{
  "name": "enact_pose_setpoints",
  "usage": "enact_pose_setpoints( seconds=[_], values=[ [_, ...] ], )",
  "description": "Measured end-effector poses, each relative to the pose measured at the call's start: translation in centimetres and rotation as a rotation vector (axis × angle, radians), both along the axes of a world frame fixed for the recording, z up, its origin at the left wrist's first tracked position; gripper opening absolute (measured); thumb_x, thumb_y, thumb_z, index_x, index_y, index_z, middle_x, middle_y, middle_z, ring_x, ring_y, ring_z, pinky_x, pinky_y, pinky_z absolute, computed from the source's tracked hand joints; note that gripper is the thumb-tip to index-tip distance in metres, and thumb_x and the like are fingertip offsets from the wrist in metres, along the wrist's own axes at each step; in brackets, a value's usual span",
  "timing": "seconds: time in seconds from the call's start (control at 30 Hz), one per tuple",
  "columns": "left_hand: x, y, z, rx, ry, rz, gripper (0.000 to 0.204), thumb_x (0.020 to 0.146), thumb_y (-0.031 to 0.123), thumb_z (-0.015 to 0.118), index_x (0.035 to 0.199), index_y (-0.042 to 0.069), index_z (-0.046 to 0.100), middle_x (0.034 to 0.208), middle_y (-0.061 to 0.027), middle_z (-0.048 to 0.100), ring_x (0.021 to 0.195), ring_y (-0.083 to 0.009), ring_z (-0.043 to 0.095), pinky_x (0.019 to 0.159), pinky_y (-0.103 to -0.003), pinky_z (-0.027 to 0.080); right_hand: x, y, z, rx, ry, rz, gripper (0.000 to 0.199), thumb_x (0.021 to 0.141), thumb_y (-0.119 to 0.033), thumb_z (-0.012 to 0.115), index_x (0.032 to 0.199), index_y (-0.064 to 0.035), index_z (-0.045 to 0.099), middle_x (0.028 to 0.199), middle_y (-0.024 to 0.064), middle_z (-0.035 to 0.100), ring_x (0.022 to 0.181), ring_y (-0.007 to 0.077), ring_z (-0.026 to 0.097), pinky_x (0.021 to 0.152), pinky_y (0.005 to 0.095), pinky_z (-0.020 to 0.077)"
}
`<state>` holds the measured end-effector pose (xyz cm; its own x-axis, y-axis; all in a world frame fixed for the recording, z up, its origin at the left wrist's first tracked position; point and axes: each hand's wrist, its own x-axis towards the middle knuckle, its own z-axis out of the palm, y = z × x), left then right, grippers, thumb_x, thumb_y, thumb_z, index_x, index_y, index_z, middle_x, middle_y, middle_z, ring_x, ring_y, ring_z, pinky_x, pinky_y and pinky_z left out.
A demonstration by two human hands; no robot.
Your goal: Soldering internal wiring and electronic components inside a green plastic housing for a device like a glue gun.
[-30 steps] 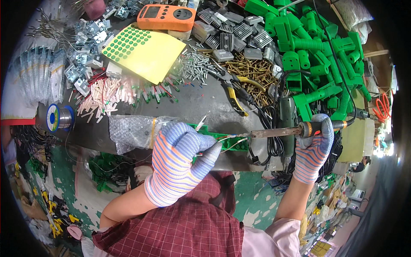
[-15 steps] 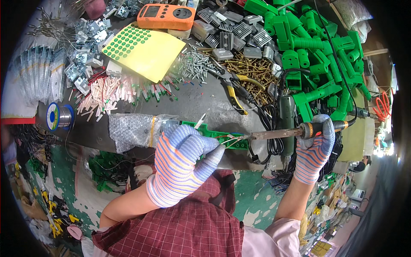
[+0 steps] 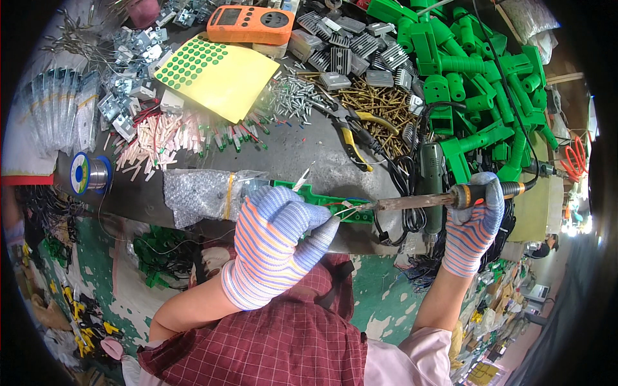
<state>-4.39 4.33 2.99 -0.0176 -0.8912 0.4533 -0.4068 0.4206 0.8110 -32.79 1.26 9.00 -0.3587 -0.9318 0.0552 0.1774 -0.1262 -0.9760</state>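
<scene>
Soldering at the near edge of the tabletop [image 3: 290, 151]. Right hand [image 3: 473, 225], in a striped glove, is clenched around the handle of a soldering iron [image 3: 425, 201]; the shaft runs leftward and its tip meets the right end of a green plastic part [image 3: 328, 204]. Left hand [image 3: 277, 248] (same striped glove) is closed over the left portion of that part, pinning it at the edge, with thin wires by the fingertips; exact finger contact is hidden. Just left of this hand lies a bubble-wrap bundle [image 3: 199, 193] with a yellow band. Farther left sits a solder spool [image 3: 90, 172]. Far side: yellow sticker sheet [image 3: 219, 71], orange meter [image 3: 251, 24], yellow-handled pliers [image 3: 354, 138], pile of green mouldings [image 3: 476, 77].
</scene>
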Motion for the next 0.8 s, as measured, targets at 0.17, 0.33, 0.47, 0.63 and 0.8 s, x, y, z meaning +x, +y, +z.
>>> enact_pose_setpoints(
  seconds=[0.17,0.33,0.47,0.63,0.8],
  values=[
    [0.0,0.5,0.3,-0.015,-0.016,0.007,0.019,0.070,0.012,0.081,0.083,0.011,0.067,0.076,-0.0073,0.058,0.069,-0.0283,0.058,0.063,-0.041,0.045,-0.2,0.7,0.9,-0.014,-0.005,0.081,0.025,0.096,-0.030,0.062,0.104,-0.0071,0.057,0.089,0.0044,0.060,0.068,0.0130,0.063,0.058,0.0258,0.0555],
    [-0.1,0.5,0.0,-0.012,-0.021,0.021,0.020,0.070,0.013,0.082,0.083,0.011,0.067,0.075,-0.0067,0.058,0.069,-0.0280,0.057,0.063,-0.041,0.045,-0.1,0.7,0.4,-0.017,-0.009,-0.008,0.024,0.097,-0.030,0.061,0.104,-0.0071,0.057,0.092,0.0060,0.060,0.069,0.0143,0.063,0.060,0.0274,0.0552],
    [0.9,1.3,1.0,-0.034,-0.040,-0.006,0.022,0.071,0.005,0.083,0.085,0.008,0.067,0.077,-0.0063,0.057,0.065,-0.0220,0.055,0.060,-0.036,0.044,-1.3,1.8,1.4,-0.106,-0.007,-0.059,0.023,0.099,-0.026,0.058,0.107,-0.0043,0.057,0.099,0.0085,0.059,0.077,0.0188,0.062,0.074,0.0346,0.0558],
    [2.9,3.2,0.2,-0.032,-0.100,0.009,0.022,0.071,0.014,0.084,0.086,0.013,0.067,0.076,-0.0036,0.056,0.065,-0.0246,0.055,0.060,-0.039,0.042,-0.6,5.2,4.0,-0.366,0.074,0.086,0.034,0.094,-0.028,0.066,0.108,-0.0002,0.052,0.097,0.0105,0.057,0.077,0.0211,0.057,0.072,0.0343,0.0475],
    [2.3,3.8,-0.8,-0.144,-0.180,0.013,0.025,0.068,0.013,0.083,0.088,0.012,0.067,0.076,-0.0028,0.055,0.065,-0.0238,0.056,0.060,-0.039,0.042,3.2,6.1,2.1,-0.413,0.348,0.120,0.044,0.087,-0.034,0.075,0.103,0.0003,0.052,0.092,0.0133,0.063,0.072,0.0246,0.060,0.071,0.0391,0.0499]
  ],
)
